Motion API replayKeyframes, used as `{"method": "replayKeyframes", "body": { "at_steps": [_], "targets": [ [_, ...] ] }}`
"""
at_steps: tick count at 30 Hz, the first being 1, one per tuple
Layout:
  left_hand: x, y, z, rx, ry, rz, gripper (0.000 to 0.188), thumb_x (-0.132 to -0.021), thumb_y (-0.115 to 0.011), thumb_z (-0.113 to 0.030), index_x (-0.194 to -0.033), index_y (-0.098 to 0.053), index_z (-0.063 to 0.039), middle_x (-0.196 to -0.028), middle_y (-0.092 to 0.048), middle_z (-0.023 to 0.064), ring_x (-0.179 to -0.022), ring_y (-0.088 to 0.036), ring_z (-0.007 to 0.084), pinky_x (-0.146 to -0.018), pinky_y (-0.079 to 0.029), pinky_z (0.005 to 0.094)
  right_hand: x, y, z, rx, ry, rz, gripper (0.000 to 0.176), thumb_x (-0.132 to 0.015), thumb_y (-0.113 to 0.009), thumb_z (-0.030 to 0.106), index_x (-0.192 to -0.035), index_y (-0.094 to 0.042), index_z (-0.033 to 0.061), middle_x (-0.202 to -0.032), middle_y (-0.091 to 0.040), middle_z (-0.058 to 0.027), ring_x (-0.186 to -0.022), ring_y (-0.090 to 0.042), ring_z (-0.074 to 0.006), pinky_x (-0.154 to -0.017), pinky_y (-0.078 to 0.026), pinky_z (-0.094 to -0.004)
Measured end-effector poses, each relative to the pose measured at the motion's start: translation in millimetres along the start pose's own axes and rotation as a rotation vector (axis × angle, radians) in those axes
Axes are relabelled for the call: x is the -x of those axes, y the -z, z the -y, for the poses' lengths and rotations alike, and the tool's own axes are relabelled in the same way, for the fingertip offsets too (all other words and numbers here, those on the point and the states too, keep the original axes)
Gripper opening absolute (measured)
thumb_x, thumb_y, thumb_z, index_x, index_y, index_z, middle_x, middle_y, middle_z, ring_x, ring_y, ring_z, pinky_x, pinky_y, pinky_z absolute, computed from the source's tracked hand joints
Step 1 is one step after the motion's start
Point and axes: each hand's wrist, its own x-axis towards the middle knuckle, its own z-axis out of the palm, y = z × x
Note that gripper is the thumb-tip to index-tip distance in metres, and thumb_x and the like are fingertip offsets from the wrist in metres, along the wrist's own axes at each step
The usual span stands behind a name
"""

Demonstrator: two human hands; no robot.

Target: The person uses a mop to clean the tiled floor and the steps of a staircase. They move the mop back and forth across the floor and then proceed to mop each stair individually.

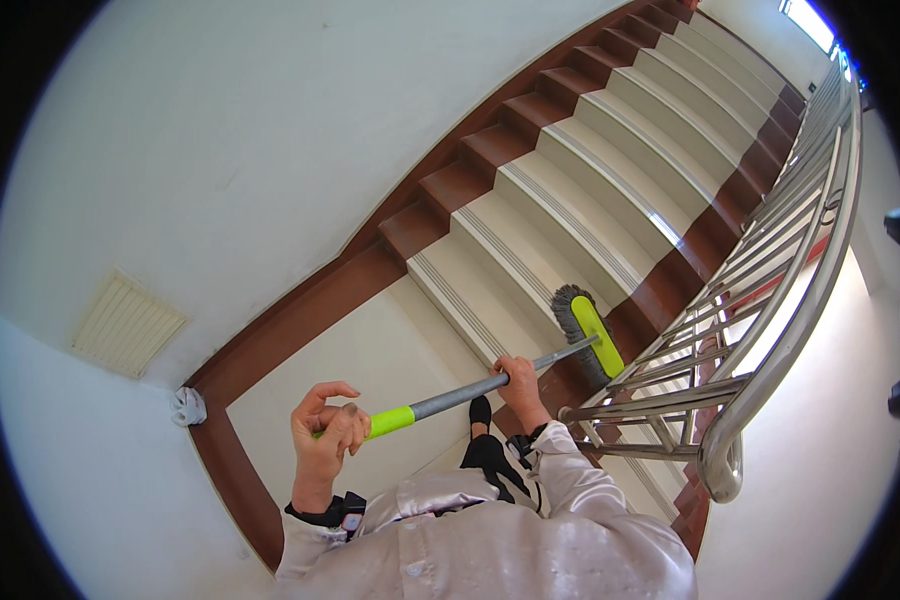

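My left hand is wrapped around the lime-green grip at the top end of a mop, with the index finger lifted off it. Farther down the pole, my right hand is closed on the grey handle. The handle slants up to the right, to a lime-green mop plate fringed with dark grey pile. That mop head rests low on the staircase, over cream tread and brown border, close beside the railing. Part of its pile is hidden under the plate.
A stainless-steel railing runs along the right, its curved handrail end near my right arm. A white wall with a louvred vent cover stands left. In the landing corner is a white plastic bag. My black shoe is on the landing.
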Motion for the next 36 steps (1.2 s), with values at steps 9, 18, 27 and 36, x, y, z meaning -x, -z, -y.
{"method": "replayKeyframes", "body": {
  "at_steps": [9,18,27,36],
  "targets": [
    [-106.9,-66.7,14.1,0.022,-0.007,-0.107,0.009,-0.093,-0.049,0.002,-0.101,-0.054,0.002,-0.042,-0.034,-0.0037,-0.035,-0.033,0.0078,-0.049,-0.039,0.0302,-67.0,22.8,-128.9,0.057,-0.121,0.021,0.011,-0.074,-0.069,0.012,-0.071,-0.059,0.0106,-0.061,-0.057,-0.0114,-0.066,-0.058,-0.0348,-0.068,-0.043,-0.0464],
    [-115.0,-36.5,24.3,0.123,-0.222,-0.181,0.02,-0.094,-0.057,-0.007,-0.108,-0.045,0.003,-0.045,-0.034,-0.0055,-0.034,-0.03,0.0061,-0.045,-0.031,0.0269,-106.4,29.0,-135.7,-0.048,0.009,0.491,0.009,-0.071,-0.068,0.013,-0.079,-0.064,0.0134,-0.068,-0.063,-0.0136,-0.07,-0.063,-0.0359,-0.063,-0.047,-0.0482],
    [-67.6,51.7,-45.6,0.125,-0.634,-0.373,0.037,-0.103,-0.038,-0.009,-0.137,-0.038,0.006,-0.053,-0.028,-0.0046,-0.041,-0.021,0.0049,-0.048,-0.024,0.0232,-174.9,10.4,-18.9,-0.241,0.218,0.642,0.01,-0.075,-0.062,0.01,-0.084,-0.059,0.0125,-0.065,-0.062,-0.012,-0.067,-0.062,-0.0363,-0.057,-0.045,-0.0505],
    [-146.1,20.8,7.1,0.369,-0.479,-0.359,0.031,-0.104,-0.034,-0.008,-0.132,-0.041,0.001,-0.051,-0.028,-0.0043,-0.038,-0.021,0.0064,-0.043,-0.023,0.0227,-221.6,66.9,-74.9,-0.015,0.115,0.312,0.013,-0.072,-0.068,0.008,-0.082,-0.061,0.0126,-0.064,-0.061,-0.0086,-0.069,-0.062,-0.0317,-0.068,-0.044,-0.0428]
  ]
}}
